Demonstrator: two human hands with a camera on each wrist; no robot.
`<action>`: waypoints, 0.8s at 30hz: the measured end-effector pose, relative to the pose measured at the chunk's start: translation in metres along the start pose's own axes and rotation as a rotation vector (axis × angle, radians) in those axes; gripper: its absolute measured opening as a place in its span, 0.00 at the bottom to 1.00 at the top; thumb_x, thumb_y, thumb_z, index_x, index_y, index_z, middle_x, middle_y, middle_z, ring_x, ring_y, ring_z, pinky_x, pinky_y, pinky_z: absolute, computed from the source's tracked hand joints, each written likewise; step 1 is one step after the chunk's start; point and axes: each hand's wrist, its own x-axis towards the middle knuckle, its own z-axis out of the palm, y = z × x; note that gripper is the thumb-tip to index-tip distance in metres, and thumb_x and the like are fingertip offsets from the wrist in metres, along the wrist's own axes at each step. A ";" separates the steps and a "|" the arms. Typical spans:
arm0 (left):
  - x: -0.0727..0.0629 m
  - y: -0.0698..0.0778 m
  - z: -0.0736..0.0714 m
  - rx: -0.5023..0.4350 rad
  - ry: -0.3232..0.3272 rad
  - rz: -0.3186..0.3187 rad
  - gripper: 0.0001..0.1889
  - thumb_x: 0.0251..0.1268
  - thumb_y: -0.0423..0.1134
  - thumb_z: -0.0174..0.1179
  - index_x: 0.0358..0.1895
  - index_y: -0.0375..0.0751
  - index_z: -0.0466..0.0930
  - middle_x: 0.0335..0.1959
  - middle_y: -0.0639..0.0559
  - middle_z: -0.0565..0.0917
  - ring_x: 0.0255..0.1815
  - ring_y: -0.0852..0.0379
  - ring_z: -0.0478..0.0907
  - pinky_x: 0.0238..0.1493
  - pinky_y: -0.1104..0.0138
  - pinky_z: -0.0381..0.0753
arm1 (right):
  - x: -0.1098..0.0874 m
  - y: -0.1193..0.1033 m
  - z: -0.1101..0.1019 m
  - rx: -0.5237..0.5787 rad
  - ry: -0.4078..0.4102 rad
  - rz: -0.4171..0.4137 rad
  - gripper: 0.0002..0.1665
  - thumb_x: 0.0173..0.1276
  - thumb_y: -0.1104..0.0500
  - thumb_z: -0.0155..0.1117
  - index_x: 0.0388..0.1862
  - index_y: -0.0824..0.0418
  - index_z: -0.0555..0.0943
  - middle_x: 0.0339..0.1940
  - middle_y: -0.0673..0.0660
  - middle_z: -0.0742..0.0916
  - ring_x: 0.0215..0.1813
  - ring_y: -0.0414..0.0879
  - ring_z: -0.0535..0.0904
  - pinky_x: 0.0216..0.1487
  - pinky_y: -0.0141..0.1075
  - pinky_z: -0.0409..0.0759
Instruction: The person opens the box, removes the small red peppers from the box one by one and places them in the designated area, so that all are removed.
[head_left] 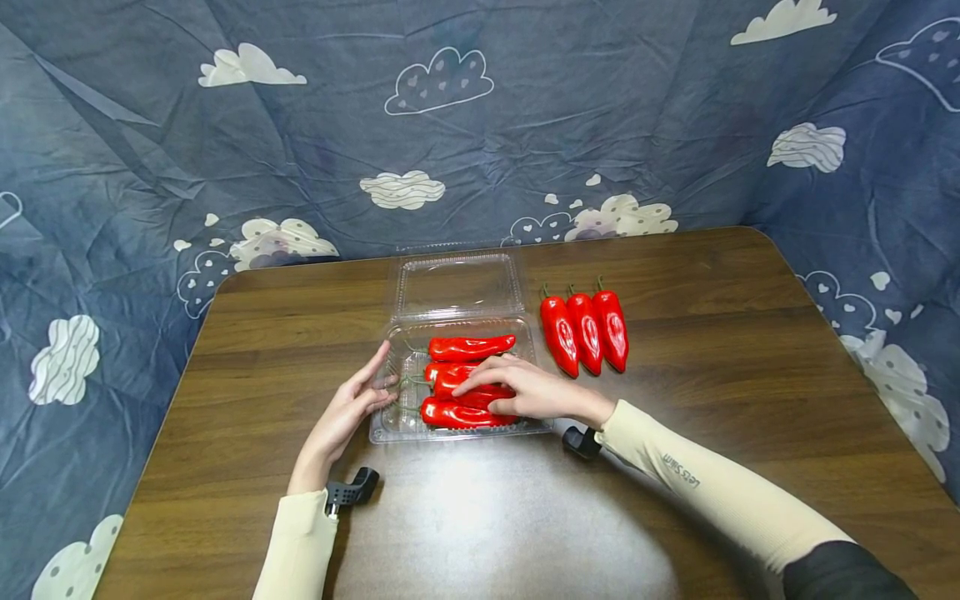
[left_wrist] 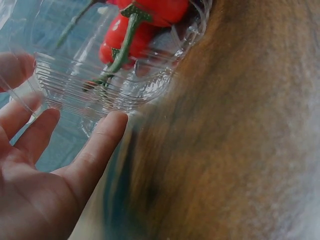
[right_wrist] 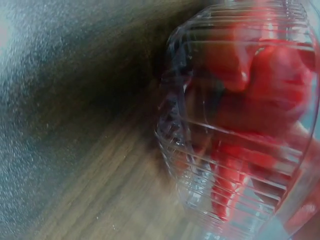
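A clear plastic clamshell box (head_left: 380,431) lies with its lid folded back, several red peppers inside with green stems toward the left. My left hand (head_left: 347,414) touches the box's left end, its fingers fairly straight; in the left wrist view the fingertips (left_wrist: 116,122) meet the ridged plastic wall. Over the box, my right hand (head_left: 536,390) holds a red pepper (head_left: 444,382), fingers across it and thumb on the near side. Another red pepper (head_left: 468,347) lies at the back of the box, and a front pepper (head_left: 450,414) near its front wall. The right wrist view is blurred.
Three more red peppers (head_left: 585,333) lie side by side to the right of the box, stems pointing away. The open lid (head_left: 459,287) extends toward the table's back edge. The wooden table (head_left: 720,333) stands before a blue cloud-print cloth (head_left: 525,142).
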 end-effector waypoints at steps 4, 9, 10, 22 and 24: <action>0.000 0.000 0.000 0.001 -0.003 0.001 0.36 0.65 0.22 0.42 0.76 0.38 0.45 0.78 0.51 0.42 0.69 0.34 0.55 0.62 0.60 0.70 | 0.000 0.001 0.000 0.021 0.018 -0.006 0.27 0.60 0.68 0.61 0.58 0.50 0.81 0.54 0.48 0.79 0.56 0.43 0.71 0.58 0.43 0.71; 0.000 -0.001 -0.001 0.003 -0.004 0.010 0.36 0.65 0.21 0.42 0.76 0.37 0.44 0.78 0.49 0.42 0.69 0.32 0.54 0.60 0.64 0.73 | 0.000 0.001 -0.002 0.094 0.056 -0.034 0.26 0.62 0.68 0.62 0.59 0.53 0.80 0.57 0.48 0.80 0.54 0.43 0.72 0.53 0.40 0.74; 0.000 -0.001 -0.001 0.003 -0.004 0.012 0.36 0.65 0.21 0.42 0.76 0.37 0.44 0.78 0.49 0.42 0.69 0.32 0.54 0.60 0.65 0.73 | 0.000 0.001 -0.003 0.119 0.065 -0.038 0.26 0.62 0.68 0.61 0.60 0.54 0.79 0.57 0.49 0.80 0.53 0.43 0.73 0.52 0.40 0.75; 0.000 0.000 0.000 0.009 0.002 -0.003 0.36 0.65 0.21 0.42 0.76 0.39 0.45 0.78 0.51 0.42 0.69 0.34 0.55 0.62 0.61 0.71 | -0.002 0.004 -0.007 0.250 0.106 0.033 0.27 0.64 0.68 0.57 0.63 0.55 0.76 0.60 0.51 0.78 0.47 0.46 0.77 0.48 0.40 0.77; 0.000 0.000 0.000 0.012 0.004 -0.005 0.36 0.65 0.21 0.42 0.76 0.39 0.45 0.78 0.51 0.43 0.69 0.34 0.55 0.62 0.60 0.71 | -0.003 0.003 -0.007 0.269 0.110 0.055 0.27 0.64 0.67 0.57 0.63 0.54 0.76 0.60 0.52 0.77 0.47 0.46 0.77 0.48 0.41 0.77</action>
